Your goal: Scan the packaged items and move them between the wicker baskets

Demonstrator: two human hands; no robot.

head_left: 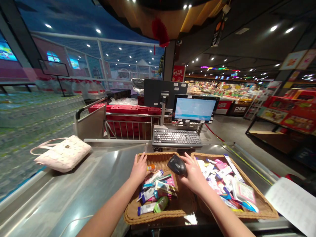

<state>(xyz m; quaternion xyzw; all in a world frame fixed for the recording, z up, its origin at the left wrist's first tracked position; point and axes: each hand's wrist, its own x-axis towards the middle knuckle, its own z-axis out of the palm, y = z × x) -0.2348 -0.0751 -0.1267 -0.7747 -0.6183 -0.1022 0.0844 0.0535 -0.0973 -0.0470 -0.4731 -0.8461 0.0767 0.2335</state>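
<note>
My left hand [139, 169] rests at the left rim of the left wicker basket [158, 217], its fingers stretched forward and slightly apart. A black computer mouse [177, 165] lies at the right side of this basket. Right against the mouse is my right hand [194, 174], fingers extended beyond it and the thumb near its lower edge. Whether the hand bears on the mouse or the rim beneath, I cannot tell. Inside the left basket lie several small packaged goods, among them a green item [161, 204] and blue-and-white packets [146, 208].
A second wicker basket [256, 215] of packaged goods stands at right, beside a white paper sheet [293, 200]. Behind are a keyboard [177, 137] and a lit monitor [195, 110]. A pale handbag [65, 154] sits on the metal counter [103, 184] at left.
</note>
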